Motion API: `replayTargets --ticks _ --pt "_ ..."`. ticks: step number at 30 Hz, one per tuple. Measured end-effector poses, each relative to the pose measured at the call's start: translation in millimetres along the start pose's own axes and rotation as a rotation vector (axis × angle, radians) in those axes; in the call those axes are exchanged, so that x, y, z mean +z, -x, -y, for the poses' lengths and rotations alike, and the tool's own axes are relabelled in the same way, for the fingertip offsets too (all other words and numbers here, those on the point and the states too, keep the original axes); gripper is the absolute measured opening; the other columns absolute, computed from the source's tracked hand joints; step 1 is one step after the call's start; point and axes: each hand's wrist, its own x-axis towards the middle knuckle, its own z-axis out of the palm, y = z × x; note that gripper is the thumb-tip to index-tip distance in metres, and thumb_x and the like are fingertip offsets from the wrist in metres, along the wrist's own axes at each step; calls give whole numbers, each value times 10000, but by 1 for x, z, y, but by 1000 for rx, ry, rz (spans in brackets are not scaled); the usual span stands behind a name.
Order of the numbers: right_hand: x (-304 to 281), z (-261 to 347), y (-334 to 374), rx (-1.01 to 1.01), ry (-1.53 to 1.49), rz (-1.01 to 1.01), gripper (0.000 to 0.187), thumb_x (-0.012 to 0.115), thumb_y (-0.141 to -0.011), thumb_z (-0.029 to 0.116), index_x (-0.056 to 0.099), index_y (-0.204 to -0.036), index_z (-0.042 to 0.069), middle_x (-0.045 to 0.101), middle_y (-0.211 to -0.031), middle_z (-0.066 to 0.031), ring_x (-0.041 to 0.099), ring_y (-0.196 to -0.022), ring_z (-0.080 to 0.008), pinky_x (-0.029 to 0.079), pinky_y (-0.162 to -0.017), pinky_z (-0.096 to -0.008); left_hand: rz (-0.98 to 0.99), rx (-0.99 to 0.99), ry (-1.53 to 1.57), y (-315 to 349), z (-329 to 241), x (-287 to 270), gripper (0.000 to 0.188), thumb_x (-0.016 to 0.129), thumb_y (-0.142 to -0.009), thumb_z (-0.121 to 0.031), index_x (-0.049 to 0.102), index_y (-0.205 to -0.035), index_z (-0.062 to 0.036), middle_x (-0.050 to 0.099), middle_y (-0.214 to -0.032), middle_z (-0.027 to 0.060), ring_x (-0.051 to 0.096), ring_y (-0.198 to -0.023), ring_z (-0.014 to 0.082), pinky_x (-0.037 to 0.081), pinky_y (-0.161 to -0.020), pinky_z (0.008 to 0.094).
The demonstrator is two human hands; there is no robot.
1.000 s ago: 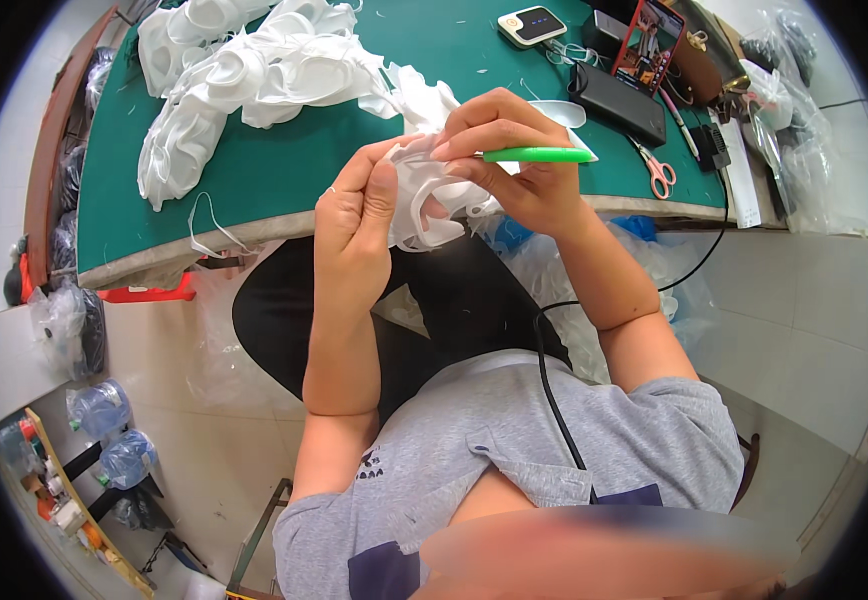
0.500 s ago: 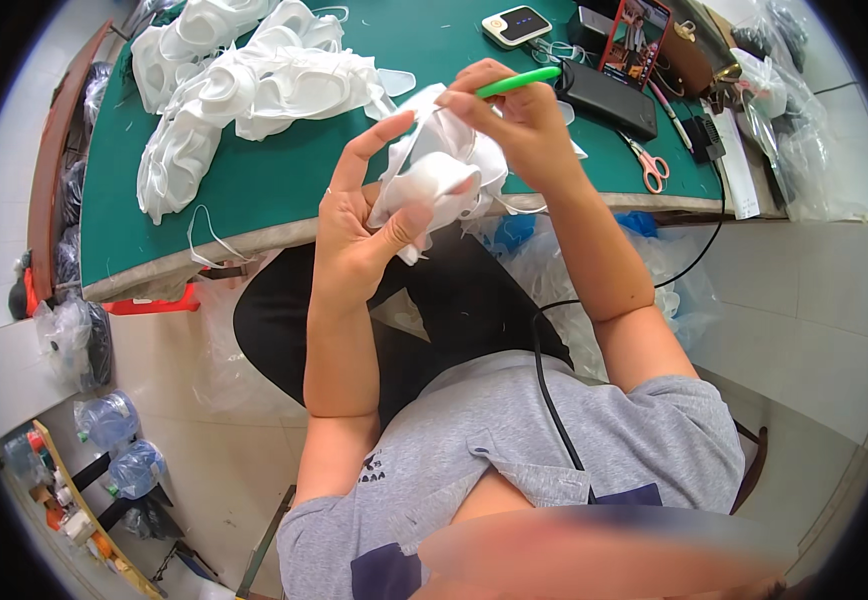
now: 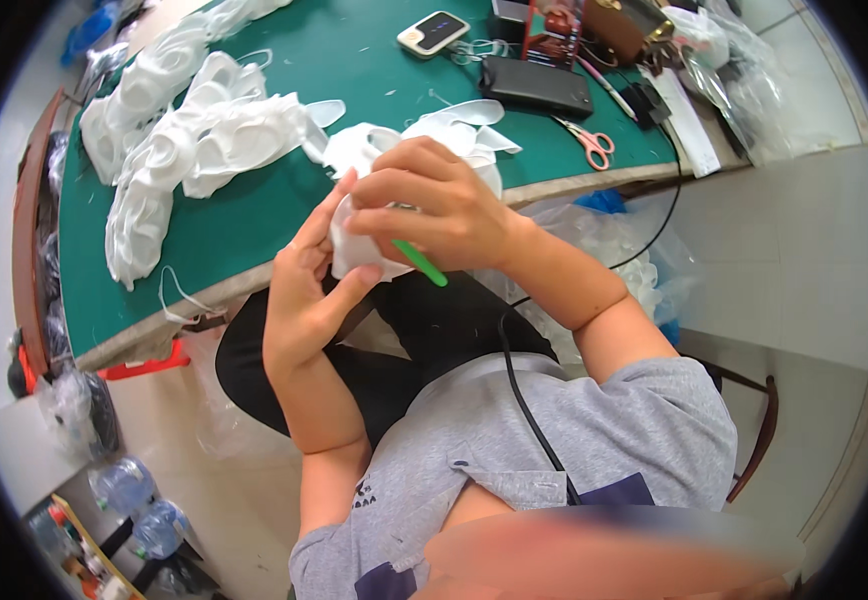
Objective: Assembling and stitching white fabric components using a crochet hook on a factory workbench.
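Observation:
Over the table's front edge, a white moulded, cup-shaped fabric piece is held between the thumb and fingers of my left hand. My right hand comes over its upper right side with fingers bent, gripping a slim green pen-like tool. The green end points down toward my lap; its other end is hidden by the hand. More white fabric lies on the tabletop just beyond my fingers. To the left, several similar white cupped pieces lie in overlapping rows, some with thin loops.
On the green table are orange-handled scissors, a black case, a white device with a dark display, a phone and a pink pen. A black cable runs across my shirt. Clear plastic bags sit below the table's edge.
My right hand has come down and turned over the white piece, so the green tool now points downward instead of up to the right. My left hand has lowered slightly; the view has shifted.

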Motion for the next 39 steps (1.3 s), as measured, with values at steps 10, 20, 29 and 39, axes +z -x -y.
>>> replayTargets --ticks 10,20,29,39 --pt "-37 -12 10 -73 122 -392 243 648 -869 250 549 -968 52 604 -911 -110 589 -755 -208 495 -683 -336 -366 -29 -117 -10 18 -6 508 472 -987 -378 655 -1053 91 684 -976 152 617 -883 141 458 -811 262" --pt "-128 -25 42 548 437 -1220 176 554 -843 78 505 -1002 23 547 -985 -105 560 -871 -175 509 -827 -314 -940 351 -278 -22 26 -60 309 622 -884 -42 596 -1168 76 656 -1104 161 652 -968 196 509 -796 265" --pt "-210 -25 98 843 101 -984 163 640 -835 -2 620 -996 -12 619 -941 -60 586 -824 -118 480 -755 -218 -953 150 -33 -18 43 -96 308 639 -856 -172 494 -1082 -21 583 -904 56 523 -662 76 414 -592 209" --pt "-262 28 112 1094 218 -849 200 697 -829 101 619 -972 -15 632 -830 -51 593 -691 -112 522 -647 -263 -657 -43 -878 -25 48 -75 446 730 -833 -276 558 -1149 -12 592 -1057 102 535 -794 138 425 -709 233"
